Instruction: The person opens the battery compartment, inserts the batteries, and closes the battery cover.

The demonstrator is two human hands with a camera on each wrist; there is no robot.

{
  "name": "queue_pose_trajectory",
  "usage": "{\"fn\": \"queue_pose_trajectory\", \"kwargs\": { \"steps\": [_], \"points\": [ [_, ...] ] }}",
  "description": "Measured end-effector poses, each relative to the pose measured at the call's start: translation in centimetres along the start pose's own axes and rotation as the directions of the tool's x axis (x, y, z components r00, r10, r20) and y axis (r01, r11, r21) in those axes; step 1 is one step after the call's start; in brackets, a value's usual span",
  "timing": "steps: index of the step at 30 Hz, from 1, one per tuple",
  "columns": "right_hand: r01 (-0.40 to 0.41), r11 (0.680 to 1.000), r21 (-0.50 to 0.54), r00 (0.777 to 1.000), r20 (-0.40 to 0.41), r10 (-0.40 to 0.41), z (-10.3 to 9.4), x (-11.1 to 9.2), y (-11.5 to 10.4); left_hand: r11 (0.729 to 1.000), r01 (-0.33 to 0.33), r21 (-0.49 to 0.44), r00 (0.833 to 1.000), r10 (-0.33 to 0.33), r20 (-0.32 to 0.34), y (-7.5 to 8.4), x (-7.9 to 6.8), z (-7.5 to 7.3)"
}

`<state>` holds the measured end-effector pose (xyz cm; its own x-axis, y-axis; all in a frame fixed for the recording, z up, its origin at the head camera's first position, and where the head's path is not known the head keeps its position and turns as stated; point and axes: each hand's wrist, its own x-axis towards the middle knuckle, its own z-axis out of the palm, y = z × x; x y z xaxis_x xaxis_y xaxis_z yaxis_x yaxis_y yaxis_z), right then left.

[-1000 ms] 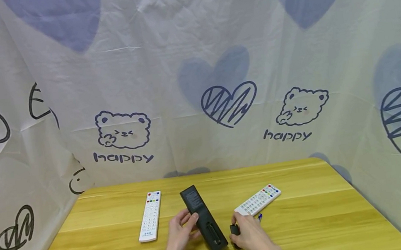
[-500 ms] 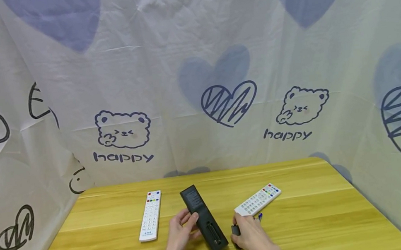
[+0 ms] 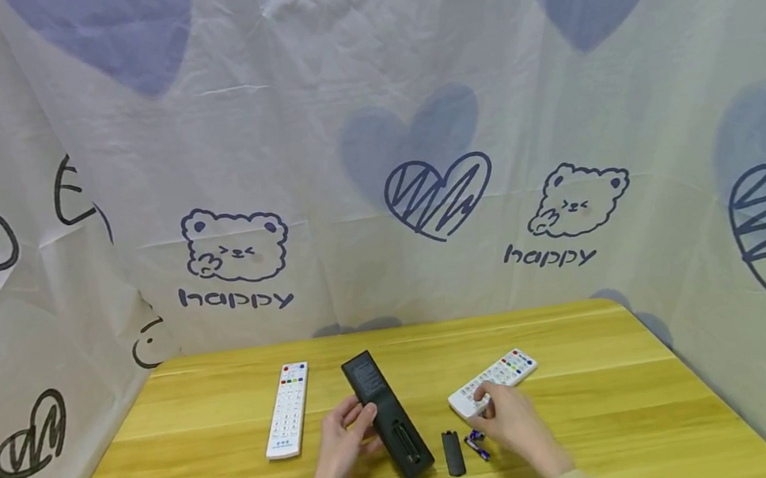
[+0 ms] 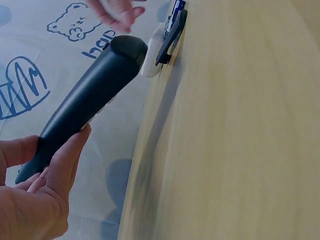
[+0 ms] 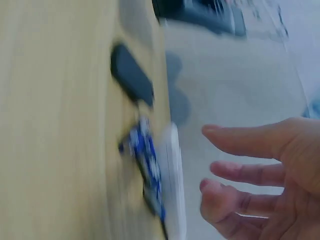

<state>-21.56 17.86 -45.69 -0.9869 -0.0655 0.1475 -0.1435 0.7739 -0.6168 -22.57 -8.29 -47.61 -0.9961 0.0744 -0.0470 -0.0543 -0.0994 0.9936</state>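
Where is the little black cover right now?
In the head view, the black cover lies on the table, between the black remote on its left and the blue batteries on its right.

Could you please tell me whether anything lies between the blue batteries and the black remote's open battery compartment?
Yes: in the head view, the black cover lies on the table between the blue batteries and the black remote. It looks low enough to pass over.
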Motion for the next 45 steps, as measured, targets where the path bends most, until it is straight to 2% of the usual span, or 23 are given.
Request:
{"fn": "queue_pose_trajectory", "kwargs": {
  "steps": [5,11,15,30,37,45],
  "points": [
    [-0.153,0.986,0.060,0.987,0.053,0.150,-1.5,0.4,2.4,1.000,0.001,-0.019,1.000,-0.001,-0.010,0.0,0.1,-0.1],
    [-0.229,0.971,0.072,0.967,0.133,0.218,-1.6,0.6,3.7,1.000,-0.003,-0.027,1.000,0.003,-0.019,-0.1,0.2,-0.2],
    [-0.222,0.972,0.076,0.965,0.159,0.208,-1.2,0.7,4.3,1.000,-0.006,-0.031,1.000,0.005,-0.022,-0.2,0.1,-0.2],
    [-0.216,0.976,0.006,0.968,0.129,0.213,-0.3,0.9,4.8,1.000,-0.007,-0.012,1.000,0.007,-0.011,-0.3,0.1,-0.1],
    [-0.164,0.987,-0.004,0.981,0.102,0.163,-0.2,0.7,4.9,1.000,-0.011,-0.019,1.000,0.011,0.000,-0.3,-0.1,0.0],
    [-0.140,0.990,-0.006,0.987,0.083,0.140,-0.3,0.6,4.8,1.000,-0.005,-0.009,1.000,0.005,0.009,-0.2,0.0,0.0]
  ]
}}
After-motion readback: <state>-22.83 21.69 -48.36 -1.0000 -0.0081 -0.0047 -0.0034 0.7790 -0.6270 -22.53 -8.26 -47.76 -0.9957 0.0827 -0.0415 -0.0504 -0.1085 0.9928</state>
